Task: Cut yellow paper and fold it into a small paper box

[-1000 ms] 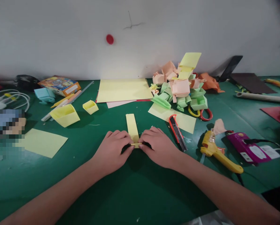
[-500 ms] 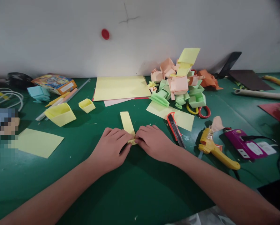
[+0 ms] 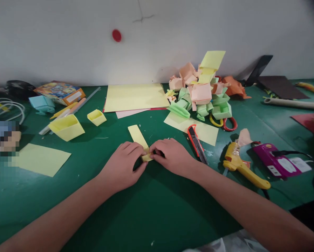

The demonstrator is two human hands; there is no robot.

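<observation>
A narrow strip of yellow paper (image 3: pixel 138 135) lies at a slant on the green table, its near end turned over in a small fold. My left hand (image 3: pixel 124 161) pinches the left side of that fold between thumb and fingers. On the right side, my right hand (image 3: pixel 171 156) grips the same end with its fingertips. The fingers partly hide the folded part. Right of my right hand rests a red and black utility knife (image 3: pixel 197 144). Beyond the strip stand a small yellow paper box (image 3: pixel 96 117) and a larger yellow paper box (image 3: pixel 67 128).
A heap of folded paper pieces (image 3: pixel 201 94) stands at the back right, with scissors (image 3: pixel 230 124) beneath. Nearer are a yellow glue gun (image 3: pixel 242 168) and a purple power strip (image 3: pixel 277 160). Yellow sheets (image 3: pixel 136 98) lie at the back; another yellow sheet (image 3: pixel 42 159) lies left.
The strip's far end has swung to the left, so it slants more. Both hands keep hold of the folded near end. The whole view has shifted slightly.
</observation>
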